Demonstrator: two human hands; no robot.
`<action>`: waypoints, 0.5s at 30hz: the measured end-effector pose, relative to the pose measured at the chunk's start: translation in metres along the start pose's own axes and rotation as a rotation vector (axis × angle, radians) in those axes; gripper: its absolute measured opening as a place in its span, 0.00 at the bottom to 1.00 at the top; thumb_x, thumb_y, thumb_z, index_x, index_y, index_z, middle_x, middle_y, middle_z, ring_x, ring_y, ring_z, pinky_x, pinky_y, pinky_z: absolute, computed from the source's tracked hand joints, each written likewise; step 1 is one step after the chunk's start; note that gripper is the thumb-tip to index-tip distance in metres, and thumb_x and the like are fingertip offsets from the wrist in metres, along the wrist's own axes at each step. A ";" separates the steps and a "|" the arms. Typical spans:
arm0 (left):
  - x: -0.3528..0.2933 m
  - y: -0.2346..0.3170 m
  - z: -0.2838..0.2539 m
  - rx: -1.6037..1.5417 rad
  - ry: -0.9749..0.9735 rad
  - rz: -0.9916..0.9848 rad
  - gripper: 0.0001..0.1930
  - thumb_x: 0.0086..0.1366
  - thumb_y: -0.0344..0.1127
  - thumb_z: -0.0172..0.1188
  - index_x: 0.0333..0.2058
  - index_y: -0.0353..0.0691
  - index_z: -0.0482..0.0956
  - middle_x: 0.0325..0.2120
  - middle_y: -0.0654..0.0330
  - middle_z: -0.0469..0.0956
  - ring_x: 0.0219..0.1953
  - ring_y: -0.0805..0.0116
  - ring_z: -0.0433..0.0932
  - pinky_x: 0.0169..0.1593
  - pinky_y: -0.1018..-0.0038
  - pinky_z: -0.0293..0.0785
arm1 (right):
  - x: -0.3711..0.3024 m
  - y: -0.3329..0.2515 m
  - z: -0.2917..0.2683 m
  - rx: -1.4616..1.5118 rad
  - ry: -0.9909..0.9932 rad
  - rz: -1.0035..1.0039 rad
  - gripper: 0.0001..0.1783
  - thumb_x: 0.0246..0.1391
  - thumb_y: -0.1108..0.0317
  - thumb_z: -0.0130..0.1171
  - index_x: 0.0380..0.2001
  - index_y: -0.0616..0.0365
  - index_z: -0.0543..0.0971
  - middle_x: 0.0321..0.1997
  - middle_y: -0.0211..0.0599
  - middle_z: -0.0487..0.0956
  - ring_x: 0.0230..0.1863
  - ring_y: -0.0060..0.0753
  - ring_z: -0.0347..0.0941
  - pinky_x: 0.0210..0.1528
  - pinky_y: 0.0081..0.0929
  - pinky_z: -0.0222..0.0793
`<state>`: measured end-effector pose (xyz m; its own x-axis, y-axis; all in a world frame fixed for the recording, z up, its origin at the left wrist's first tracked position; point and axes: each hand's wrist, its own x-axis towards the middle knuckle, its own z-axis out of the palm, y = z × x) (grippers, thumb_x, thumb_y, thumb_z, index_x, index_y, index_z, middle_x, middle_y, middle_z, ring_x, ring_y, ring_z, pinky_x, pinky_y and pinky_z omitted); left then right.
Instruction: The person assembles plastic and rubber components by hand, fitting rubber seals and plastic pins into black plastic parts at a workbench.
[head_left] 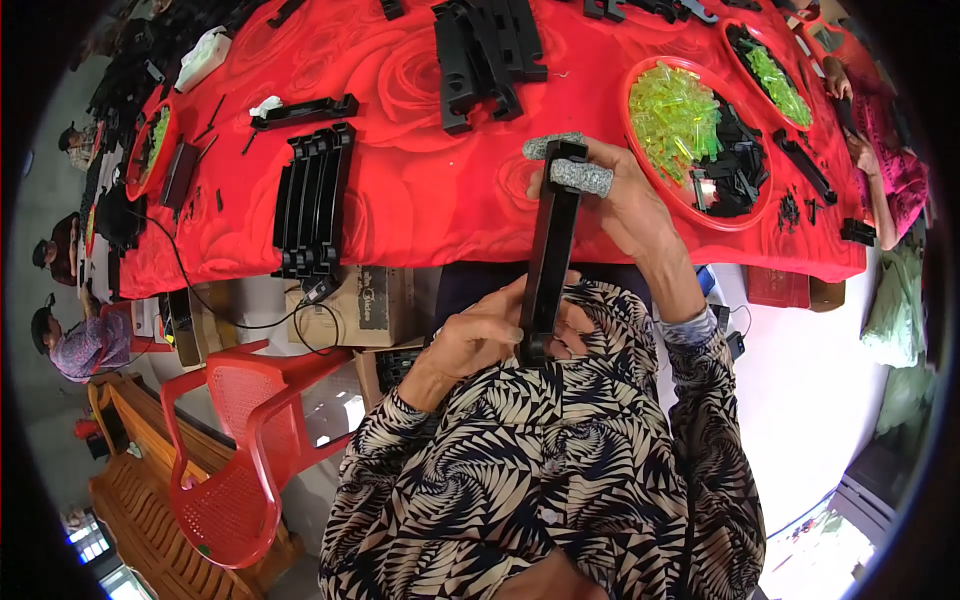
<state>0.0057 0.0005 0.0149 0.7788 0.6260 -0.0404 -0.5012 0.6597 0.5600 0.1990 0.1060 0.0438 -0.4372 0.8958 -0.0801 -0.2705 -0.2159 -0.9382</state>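
Observation:
A long black plastic bar (553,255) with hooked ends is held upright between my hands, over my lap at the table's edge. My left hand (468,342) grips its lower end, with fingers on both sides. At the top end, my right hand (632,205) is closed on the bar, and grey knitted covers wrap two of its fingers. Beyond it on the table lies a loose pile of similar black bars (480,60). To the left, several more bars stand side by side in a neat row (314,200).
A red tray (632,135) to the right holds yellow-green clear pieces and small black parts. Another such tray (728,50) lies farther right, beside a person in pink (893,150). A red plastic chair (225,375) and a cardboard box (345,335) stand at the left below the red tablecloth.

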 end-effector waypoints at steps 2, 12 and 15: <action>0.005 0.000 0.001 -0.056 -0.059 0.007 0.39 0.56 0.39 0.53 0.65 0.32 0.50 0.51 0.41 0.70 0.52 0.52 0.74 0.57 0.62 0.68 | 0.001 -0.002 0.000 -0.031 -0.067 -0.044 0.16 0.57 0.65 0.57 0.46 0.61 0.78 0.35 0.36 0.83 0.33 0.15 0.74 0.29 0.13 0.60; 0.014 -0.010 0.011 0.011 0.305 0.110 0.30 0.68 0.61 0.44 0.48 0.34 0.66 0.25 0.59 0.66 0.25 0.67 0.66 0.32 0.73 0.63 | 0.002 0.000 0.018 0.178 -0.011 -0.049 0.21 0.59 0.63 0.57 0.52 0.61 0.73 0.43 0.40 0.81 0.39 0.21 0.75 0.42 0.18 0.71; 0.015 -0.016 0.003 -0.056 0.317 0.199 0.28 0.69 0.60 0.42 0.50 0.38 0.65 0.27 0.59 0.67 0.26 0.67 0.66 0.33 0.72 0.63 | -0.001 0.006 0.025 0.225 0.069 -0.034 0.20 0.61 0.62 0.55 0.52 0.60 0.73 0.46 0.35 0.79 0.41 0.23 0.74 0.46 0.20 0.72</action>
<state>0.0265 -0.0015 0.0079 0.5127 0.8363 -0.1943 -0.6581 0.5281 0.5366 0.1764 0.0940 0.0465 -0.3667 0.9269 -0.0795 -0.4719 -0.2590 -0.8428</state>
